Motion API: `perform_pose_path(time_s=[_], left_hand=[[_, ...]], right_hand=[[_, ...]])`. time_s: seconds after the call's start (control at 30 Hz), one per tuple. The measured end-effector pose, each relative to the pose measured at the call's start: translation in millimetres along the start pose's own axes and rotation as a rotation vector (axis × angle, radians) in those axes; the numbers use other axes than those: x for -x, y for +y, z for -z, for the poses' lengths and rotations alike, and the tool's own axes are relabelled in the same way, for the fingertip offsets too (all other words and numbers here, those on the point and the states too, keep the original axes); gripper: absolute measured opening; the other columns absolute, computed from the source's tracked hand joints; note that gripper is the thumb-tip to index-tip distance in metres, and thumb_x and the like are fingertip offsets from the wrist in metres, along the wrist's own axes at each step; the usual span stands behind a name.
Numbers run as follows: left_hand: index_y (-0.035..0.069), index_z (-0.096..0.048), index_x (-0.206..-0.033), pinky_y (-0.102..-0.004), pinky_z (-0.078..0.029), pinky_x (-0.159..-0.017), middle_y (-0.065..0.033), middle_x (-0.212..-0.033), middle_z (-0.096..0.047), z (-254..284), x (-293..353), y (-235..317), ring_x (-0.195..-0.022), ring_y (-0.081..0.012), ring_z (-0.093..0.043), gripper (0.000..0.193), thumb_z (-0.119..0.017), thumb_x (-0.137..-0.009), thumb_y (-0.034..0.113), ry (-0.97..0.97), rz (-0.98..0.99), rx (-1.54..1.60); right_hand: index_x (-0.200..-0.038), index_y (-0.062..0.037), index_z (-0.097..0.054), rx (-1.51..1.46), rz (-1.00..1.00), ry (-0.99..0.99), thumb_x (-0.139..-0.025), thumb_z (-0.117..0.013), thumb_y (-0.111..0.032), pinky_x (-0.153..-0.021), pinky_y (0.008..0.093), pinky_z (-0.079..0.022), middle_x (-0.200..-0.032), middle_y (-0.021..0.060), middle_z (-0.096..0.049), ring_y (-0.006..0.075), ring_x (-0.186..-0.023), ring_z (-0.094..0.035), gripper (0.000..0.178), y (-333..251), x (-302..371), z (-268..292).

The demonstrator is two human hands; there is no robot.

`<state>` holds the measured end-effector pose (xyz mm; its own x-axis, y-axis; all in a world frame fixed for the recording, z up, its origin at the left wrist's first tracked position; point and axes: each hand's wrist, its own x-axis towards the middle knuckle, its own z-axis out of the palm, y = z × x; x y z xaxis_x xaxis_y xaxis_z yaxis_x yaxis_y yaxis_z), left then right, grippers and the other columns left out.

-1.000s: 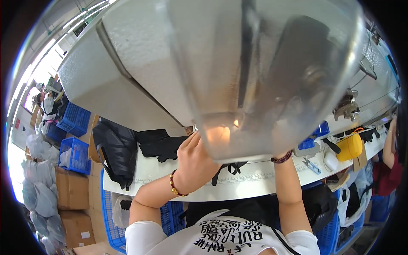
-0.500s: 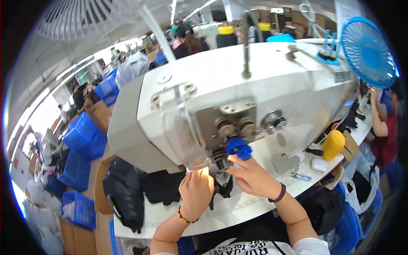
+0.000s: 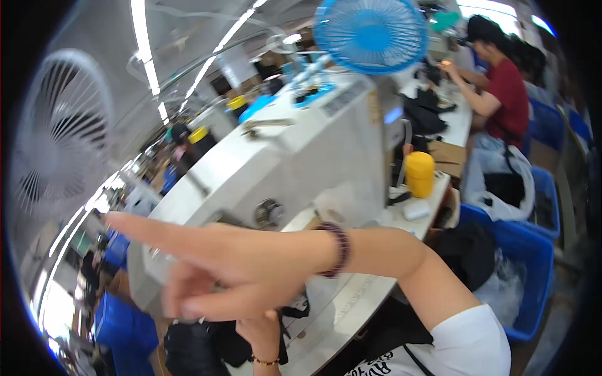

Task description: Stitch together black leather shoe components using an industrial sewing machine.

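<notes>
My right hand (image 3: 232, 269) is raised in front of the white sewing machine (image 3: 295, 156). Its index finger stretches out to the left, the other fingers bend loosely, and nothing shows in it; motion blurs it. Below it, my left hand (image 3: 258, 335) is at the black fabric (image 3: 229, 344) on the machine's table. Most of that hand's fingers are hidden behind my right hand, so its grip cannot be made out. The machine's needle area is covered too. A shiny black bundle (image 3: 191, 351) lies at the left of the fabric.
A blue fan (image 3: 370, 34) stands over the machine's right end, a white fan (image 3: 59, 138) at far left. A yellow container (image 3: 419, 175) sits on the table (image 3: 351, 301). Blue crates (image 3: 527, 301) stand at right, and a person in a red shirt (image 3: 506, 97) works beyond.
My view has swung to the right. My right hand has left the machine's needle area and risen, finger pointing left. My left hand stays low by the black fabric.
</notes>
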<state>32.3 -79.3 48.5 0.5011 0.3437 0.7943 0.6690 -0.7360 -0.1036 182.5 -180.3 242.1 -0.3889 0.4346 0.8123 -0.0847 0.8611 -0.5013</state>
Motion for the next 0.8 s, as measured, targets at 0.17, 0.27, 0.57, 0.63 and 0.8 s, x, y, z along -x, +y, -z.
perform_pose_path(time_s=[0.17, 0.27, 0.57, 0.63, 0.8], left_hand=[[0.004, -0.061, -0.082, -0.0357, -0.048, -0.054, -0.0086, -0.076, -0.056, 7, -3, 8, -0.069, -0.0268, -0.06, 0.01, -0.057, -0.073, 0.008, -0.082, 0.051, -0.033], [0.004, -0.061, -0.082, -0.0362, -0.047, -0.052, -0.0088, -0.076, -0.056, 11, 1, 9, -0.068, -0.0271, -0.059, 0.011, -0.057, -0.073, 0.009, -0.081, 0.054, -0.042], [0.006, -0.061, -0.083, -0.0363, -0.046, -0.05, -0.0078, -0.077, -0.056, 11, -2, 8, -0.066, -0.0264, -0.059, 0.012, -0.057, -0.073, 0.011, -0.121, 0.088, -0.062], [0.006, -0.061, -0.083, -0.0361, -0.046, -0.05, -0.0076, -0.077, -0.056, 9, -3, 9, -0.066, -0.0264, -0.059, 0.012, -0.057, -0.073, 0.011, -0.115, 0.091, -0.051], [0.006, -0.061, -0.084, -0.0357, -0.045, -0.05, -0.0075, -0.077, -0.056, 9, -2, 7, -0.066, -0.0261, -0.059, 0.012, -0.057, -0.074, 0.011, -0.093, 0.075, -0.044]], right_hand=[[-0.135, -0.0015, -0.017, 0.499, 0.186, 0.204, -0.067, -0.052, 0.0, -0.069, 0.0323, -0.047, -0.081, 0.017, -0.06, 0.0245, -0.075, -0.058, 0.076, -1, -52, 4], [-0.12, 0.0036, -0.042, 1.056, 0.575, 0.556, -0.064, -0.054, -0.004, -0.081, 0.04, -0.04, -0.096, 0.0217, -0.055, 0.0314, -0.094, -0.051, 0.057, 8, -88, 6], [-0.103, 0.0033, -0.059, 1.583, 0.676, 0.689, -0.07, -0.052, -0.02, -0.095, 0.0503, -0.023, -0.116, 0.023, -0.047, 0.04, -0.115, -0.035, 0.041, 35, -108, 24], [-0.105, 0.0028, -0.058, 1.724, 0.401, 0.478, -0.072, -0.051, -0.022, -0.096, 0.0515, -0.022, -0.118, 0.0211, -0.047, 0.0397, -0.117, -0.035, 0.042, 37, -96, 27], [-0.106, 0.0016, -0.058, 1.669, 0.583, 0.596, -0.075, -0.048, -0.022, -0.097, 0.0543, -0.02, -0.117, 0.0208, -0.05, 0.0388, -0.115, -0.038, 0.04, 50, -103, 25]])
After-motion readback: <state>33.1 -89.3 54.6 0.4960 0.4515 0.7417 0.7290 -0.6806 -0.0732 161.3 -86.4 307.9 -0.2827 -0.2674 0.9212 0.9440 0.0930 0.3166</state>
